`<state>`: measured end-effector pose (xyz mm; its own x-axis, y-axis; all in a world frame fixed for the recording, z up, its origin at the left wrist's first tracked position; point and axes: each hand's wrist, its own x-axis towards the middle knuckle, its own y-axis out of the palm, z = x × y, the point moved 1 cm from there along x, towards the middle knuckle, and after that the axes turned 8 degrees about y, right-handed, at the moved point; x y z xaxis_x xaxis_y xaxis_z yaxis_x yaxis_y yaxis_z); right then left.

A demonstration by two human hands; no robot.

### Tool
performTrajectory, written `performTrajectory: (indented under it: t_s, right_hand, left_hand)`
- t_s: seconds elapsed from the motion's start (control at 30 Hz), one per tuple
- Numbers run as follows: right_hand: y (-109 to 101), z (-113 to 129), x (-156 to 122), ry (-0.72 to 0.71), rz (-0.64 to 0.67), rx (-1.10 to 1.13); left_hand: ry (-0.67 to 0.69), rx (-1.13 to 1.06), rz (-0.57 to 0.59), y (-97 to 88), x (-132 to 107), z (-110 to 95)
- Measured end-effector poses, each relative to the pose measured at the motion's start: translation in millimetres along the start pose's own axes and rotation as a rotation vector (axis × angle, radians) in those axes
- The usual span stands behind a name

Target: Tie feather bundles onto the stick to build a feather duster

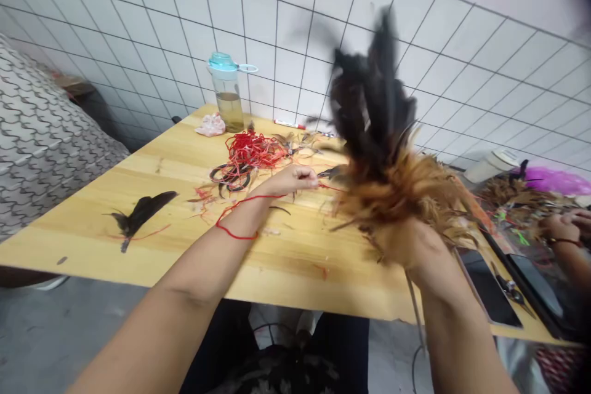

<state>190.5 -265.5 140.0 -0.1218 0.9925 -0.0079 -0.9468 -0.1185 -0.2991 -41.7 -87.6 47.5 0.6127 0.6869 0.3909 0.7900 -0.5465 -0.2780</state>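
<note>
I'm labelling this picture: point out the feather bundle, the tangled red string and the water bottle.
Feather bundle (377, 135): head view, on its dark feathers.
Tangled red string (252, 149): head view, middle of the heap.
Water bottle (230, 108): head view, on its lower body.

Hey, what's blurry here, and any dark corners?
In the head view, the black-and-brown feather bundle and bare right hand look motion-blurred; the clear bottle with a light-blue plastic lid is sharper; the top right corner darkens.

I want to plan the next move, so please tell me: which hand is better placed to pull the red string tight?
Probably the left. The left hand seems to pinch the red string, which runs toward the feather bunch. The right hand, blurred, is occupied holding that bunch up.
</note>
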Motion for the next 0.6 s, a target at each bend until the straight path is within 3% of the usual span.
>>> performTrajectory:
  t_s: [0.1, 0.27, 0.43, 0.53, 0.6]
  right_hand:
    - [-12, 5, 15, 0.146, -0.081, 0.364]
    - [-31, -21, 55, 0.243, -0.387, 0.594]
    - [-20, -64, 86, 0.374, -0.629, 0.570]
    - [-2, -83, 99, 0.448, -0.670, 0.471]
    - [9, -93, 104, 0.484, -0.674, 0.415]
  left_hand:
    - [0.002, -0.081, 0.038, 14.4, 6, 2]
    - [0.145, -0.053, 0.128, 26.9, 8, -18]
    - [0.377, -0.027, 0.228, 65.2, 2, -52]
    - [0.347, -0.190, 0.314, 96.7, -4, -52]
    - [0.266, -0.297, 0.300, 110.5, -6, -46]
